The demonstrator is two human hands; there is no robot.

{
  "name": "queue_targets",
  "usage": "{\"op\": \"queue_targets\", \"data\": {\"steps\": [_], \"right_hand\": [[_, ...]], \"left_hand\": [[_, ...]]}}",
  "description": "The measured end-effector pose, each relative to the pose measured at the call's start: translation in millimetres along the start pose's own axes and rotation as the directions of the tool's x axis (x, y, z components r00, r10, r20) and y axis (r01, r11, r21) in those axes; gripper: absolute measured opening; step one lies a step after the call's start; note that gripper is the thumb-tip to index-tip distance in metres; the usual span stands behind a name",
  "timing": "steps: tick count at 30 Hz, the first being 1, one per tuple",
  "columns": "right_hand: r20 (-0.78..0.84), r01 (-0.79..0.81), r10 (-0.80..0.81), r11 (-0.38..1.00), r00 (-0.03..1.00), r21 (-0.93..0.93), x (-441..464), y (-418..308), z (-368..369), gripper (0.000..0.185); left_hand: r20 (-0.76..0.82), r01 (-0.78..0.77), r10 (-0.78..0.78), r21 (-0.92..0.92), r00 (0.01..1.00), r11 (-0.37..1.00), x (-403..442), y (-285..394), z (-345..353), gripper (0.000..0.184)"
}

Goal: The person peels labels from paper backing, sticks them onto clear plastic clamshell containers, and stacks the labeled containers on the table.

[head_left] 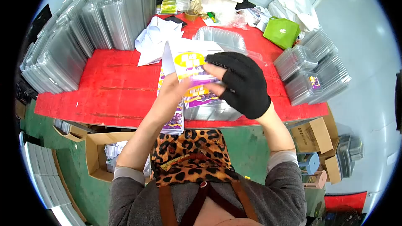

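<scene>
A sheet of printed labels (190,60), yellow and purple with grape pictures, is raised over the near edge of the table. My bare left hand (169,94) grips it from the left, its fingertips blurred. From the right, my right hand (245,86), in a black fingerless glove, has thumb and fingers closed on the sheet's printed face, also partly blurred. More label sheets (173,125) lie in a stack beneath my left hand. Clear plastic boxes stand behind the sheet (222,37) and below my hands (213,112), partly hidden.
Tall stacks of clear plastic boxes (121,14) line the left of the red table (113,73). More boxes (312,65), one labelled, stand at the right. White backing papers (157,35), a tape roll (191,16) and a green bag (281,32) lie farther back. Below is an open carton (98,155).
</scene>
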State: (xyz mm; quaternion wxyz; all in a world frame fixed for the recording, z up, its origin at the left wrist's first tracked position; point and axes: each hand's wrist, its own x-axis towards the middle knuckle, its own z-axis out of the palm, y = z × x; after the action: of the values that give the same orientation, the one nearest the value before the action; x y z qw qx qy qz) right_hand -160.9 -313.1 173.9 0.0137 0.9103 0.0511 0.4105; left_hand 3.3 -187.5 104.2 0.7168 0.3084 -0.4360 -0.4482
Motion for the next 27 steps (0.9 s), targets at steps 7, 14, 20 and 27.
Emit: {"op": "queue_targets", "data": {"steps": [7,14,20,27], "right_hand": [[0.088,-0.052,0.044,0.995,0.995,0.081,16.5,5.8,-8.5,0.028],[0.241,-0.059,0.047,0.997,0.969,0.042,16.3,6.7,-21.4,0.018],[-0.168,-0.521,0.611,0.764,0.773,0.381,-0.9,6.0,-56.0,0.010],[-0.078,0.040,0.012,0.781,0.997,0.623,-51.5,11.2,-77.4,0.013]], "left_hand": [[0.032,-0.096,0.091,0.318,0.995,0.943,7.0,0.6,7.4,0.019],[0.152,-0.157,0.075,0.650,0.986,0.743,6.7,5.4,3.0,0.018],[0.126,-0.103,0.029,0.627,0.992,0.772,11.9,11.0,0.2,0.022],[0.020,0.198,-0.204,-0.355,0.979,0.914,45.9,27.8,-19.7,0.050]]}}
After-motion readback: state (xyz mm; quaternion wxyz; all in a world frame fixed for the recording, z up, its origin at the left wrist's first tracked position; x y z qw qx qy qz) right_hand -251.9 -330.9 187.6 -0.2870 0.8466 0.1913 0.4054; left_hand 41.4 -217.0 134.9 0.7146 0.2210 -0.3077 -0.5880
